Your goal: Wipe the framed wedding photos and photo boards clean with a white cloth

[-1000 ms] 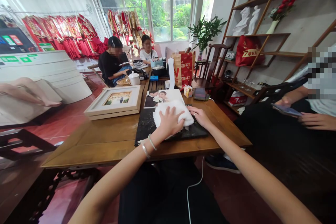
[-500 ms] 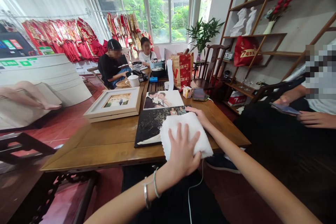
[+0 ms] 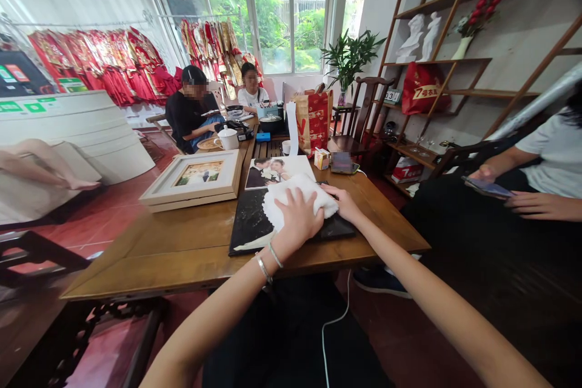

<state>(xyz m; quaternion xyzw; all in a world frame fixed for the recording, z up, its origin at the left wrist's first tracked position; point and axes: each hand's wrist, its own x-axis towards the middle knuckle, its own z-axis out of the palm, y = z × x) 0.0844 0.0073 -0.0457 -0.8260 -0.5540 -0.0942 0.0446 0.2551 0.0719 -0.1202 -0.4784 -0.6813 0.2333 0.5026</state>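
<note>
My left hand [image 3: 300, 213] lies spread over a white fluffy cloth [image 3: 278, 195], pressing it flat with the fingers apart. Under the cloth is a dark photo panel [image 3: 250, 216], its lower left showing a pale dress train; most of its picture is covered. At the panel's right edge, my right hand [image 3: 344, 203] grips it, the fingertips reaching close to the cloth. Just beyond lies a wedding photo print [image 3: 259, 174] of a couple, partly overlapped by the cloth. Left of the panel, white picture frames [image 3: 193, 179] are stacked.
The wooden table [image 3: 182, 242] also bears a white lidded mug [image 3: 226, 137], a red-and-tan paper bag [image 3: 313, 124], a small box [image 3: 322, 159] and a phone [image 3: 344, 162]. Two people sit at the far end. Another person [image 3: 545, 176] sits at right. A white cable [image 3: 334, 318] hangs below.
My left hand has pushed the cloth away from me and leftward over the photo panel, now covering the pictured couple. My right hand stays at the panel's right edge, slightly lower.
</note>
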